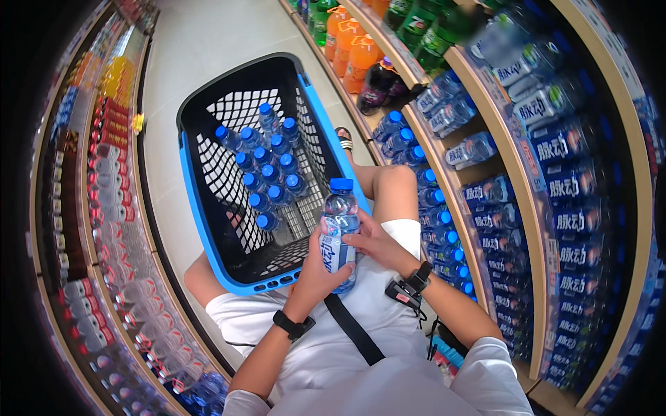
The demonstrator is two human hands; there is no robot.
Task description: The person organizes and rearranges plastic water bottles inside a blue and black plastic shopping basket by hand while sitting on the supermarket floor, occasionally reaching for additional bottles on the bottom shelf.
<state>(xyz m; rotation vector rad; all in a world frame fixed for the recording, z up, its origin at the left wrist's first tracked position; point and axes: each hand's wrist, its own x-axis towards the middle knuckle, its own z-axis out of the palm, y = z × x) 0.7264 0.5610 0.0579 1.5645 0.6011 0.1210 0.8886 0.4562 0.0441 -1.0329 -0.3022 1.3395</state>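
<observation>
Between my two hands stands a clear plastic drink bottle with a blue cap and a printed label, roughly upright above my lap. My left hand wraps its lower left side. My right hand grips it from the right, fingers partly hidden behind it. Just beyond the bottle is a black plastic shopping basket with a blue rim. Inside it, several blue-capped bottles stand upright in a cluster.
Shelves of blue-capped bottles rise close on the right, with orange soda bottles farther up. Another drinks shelf runs along the left. Pale floor tiles lie between them. A black strap crosses my white clothing.
</observation>
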